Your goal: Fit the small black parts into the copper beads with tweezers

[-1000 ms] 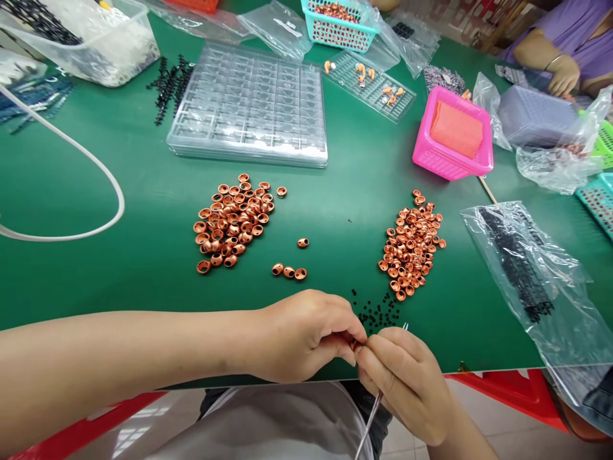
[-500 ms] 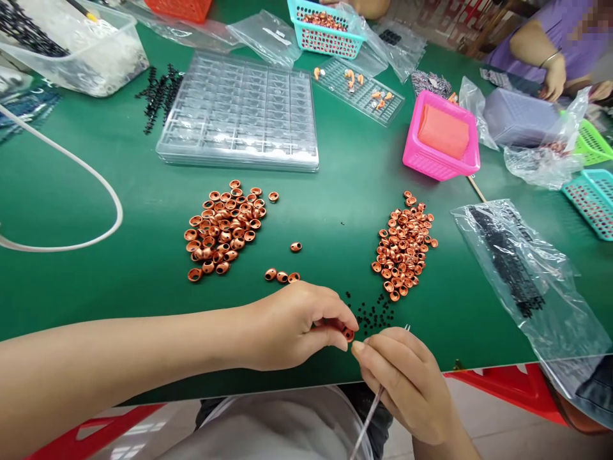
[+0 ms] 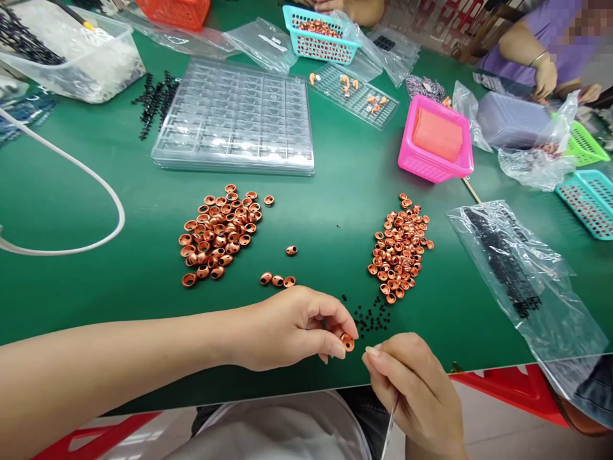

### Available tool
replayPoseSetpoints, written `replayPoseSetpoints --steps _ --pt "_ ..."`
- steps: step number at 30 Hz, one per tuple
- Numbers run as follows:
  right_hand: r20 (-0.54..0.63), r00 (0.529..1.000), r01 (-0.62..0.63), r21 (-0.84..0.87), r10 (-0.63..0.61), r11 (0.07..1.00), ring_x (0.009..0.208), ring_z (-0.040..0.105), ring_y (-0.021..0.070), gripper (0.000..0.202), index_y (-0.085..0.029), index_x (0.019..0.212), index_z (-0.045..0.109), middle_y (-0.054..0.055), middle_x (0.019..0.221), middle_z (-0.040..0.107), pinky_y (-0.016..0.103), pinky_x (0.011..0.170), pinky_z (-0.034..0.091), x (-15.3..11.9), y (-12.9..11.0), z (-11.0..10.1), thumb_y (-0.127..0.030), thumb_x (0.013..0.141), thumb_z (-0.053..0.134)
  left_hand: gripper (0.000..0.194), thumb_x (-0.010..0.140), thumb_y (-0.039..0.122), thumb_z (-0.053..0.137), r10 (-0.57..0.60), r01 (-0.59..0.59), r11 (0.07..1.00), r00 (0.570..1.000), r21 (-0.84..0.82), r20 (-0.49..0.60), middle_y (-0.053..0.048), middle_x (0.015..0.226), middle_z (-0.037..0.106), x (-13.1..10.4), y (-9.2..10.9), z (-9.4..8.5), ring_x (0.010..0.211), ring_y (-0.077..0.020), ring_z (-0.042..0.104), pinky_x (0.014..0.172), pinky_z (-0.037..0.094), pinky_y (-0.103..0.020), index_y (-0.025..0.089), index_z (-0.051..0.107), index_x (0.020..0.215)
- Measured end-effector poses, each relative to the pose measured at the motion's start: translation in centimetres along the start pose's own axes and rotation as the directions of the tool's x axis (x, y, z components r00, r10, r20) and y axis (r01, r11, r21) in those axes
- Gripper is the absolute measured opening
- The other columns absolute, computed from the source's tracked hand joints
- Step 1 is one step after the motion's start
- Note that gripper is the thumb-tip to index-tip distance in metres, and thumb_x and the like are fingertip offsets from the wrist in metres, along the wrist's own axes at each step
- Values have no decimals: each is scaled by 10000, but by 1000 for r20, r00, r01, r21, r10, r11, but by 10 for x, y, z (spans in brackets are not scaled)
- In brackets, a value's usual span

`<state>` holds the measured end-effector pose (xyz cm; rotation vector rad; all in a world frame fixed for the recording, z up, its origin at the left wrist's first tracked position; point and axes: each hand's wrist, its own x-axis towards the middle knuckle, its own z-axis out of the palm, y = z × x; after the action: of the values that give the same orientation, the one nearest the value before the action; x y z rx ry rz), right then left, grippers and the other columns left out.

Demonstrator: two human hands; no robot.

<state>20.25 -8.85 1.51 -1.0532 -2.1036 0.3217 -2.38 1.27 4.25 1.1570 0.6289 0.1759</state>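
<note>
My left hand pinches a small copper-coloured cup-shaped shell between thumb and fingertips, its hollow side with a dark hole facing me. To its right, apart from the shell, my right hand is closed around thin metal tweezers, whose shaft sticks out below the palm. Its thumb and forefinger are pressed together; whether something tiny sits between them I cannot tell. Tiny black pieces lie scattered just beyond both hands. Three copper shells sit in a row behind my left wrist, and a single shell lies farther back.
Copper shells form a left pile and a right pile. Behind stand stacked clear trays, a pink basket and a blue basket. A plastic bag with black parts lies right. Co-workers' hands are across the table.
My right hand has drawn back to the right and down, away from the shell. The shell in my left hand has tilted to show more of its hollow face.
</note>
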Motion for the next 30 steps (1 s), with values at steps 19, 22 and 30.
replayPoseSetpoints --steps 19,22,30 --pt "169 980 103 -2 -101 995 874 614 183 367 -98 1261 597 108 1007 679 336 745 541 -6 4 6 -64 897 562 133 912 150 572 377 -355 795 924 492 57 -64 867 675 -5 -6 3 777 -136 619 720 493 -212 120 675 991" --pt "204 971 122 5 -121 992 868 608 189 384 -85 1293 570 114 1014 685 342 727 537 -5 5 6 -67 912 530 135 913 119 545 413 -387 752 907 534 76 -70 854 678 -5 -8 6 774 -146 624 719 501 -218 123 663 979" --pt "226 963 136 65 -147 989 837 582 203 377 -45 1277 567 128 980 674 345 663 521 1 3 6 -52 902 529 150 916 114 518 444 -401 718 894 569 70 -74 850 679 -7 -12 8 771 -152 624 714 506 -225 131 654 979"
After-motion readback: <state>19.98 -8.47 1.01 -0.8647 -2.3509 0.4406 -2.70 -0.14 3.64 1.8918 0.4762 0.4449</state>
